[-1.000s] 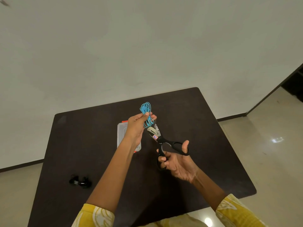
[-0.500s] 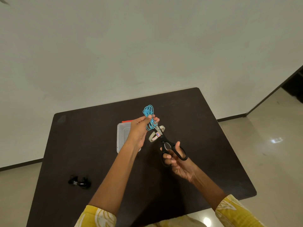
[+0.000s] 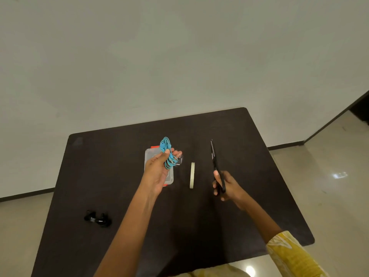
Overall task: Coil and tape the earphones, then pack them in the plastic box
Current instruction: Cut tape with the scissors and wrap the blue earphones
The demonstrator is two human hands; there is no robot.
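Gripping the coiled bundle of bright blue earphones (image 3: 168, 154) just left of centre frame, the left hand (image 3: 159, 170) curls its fingers round the cord above the clear plastic box with orange clips (image 3: 150, 156). A loose strip of clear tape (image 3: 179, 159) seems to hang off the bundle; if not pressed down, the coil could spring open. To the right, the right hand (image 3: 225, 186) grips black scissors (image 3: 215, 166), blades pointing up-frame. The cream tape roll (image 3: 192, 175) stands on edge on the dark table (image 3: 259, 176) and might roll.
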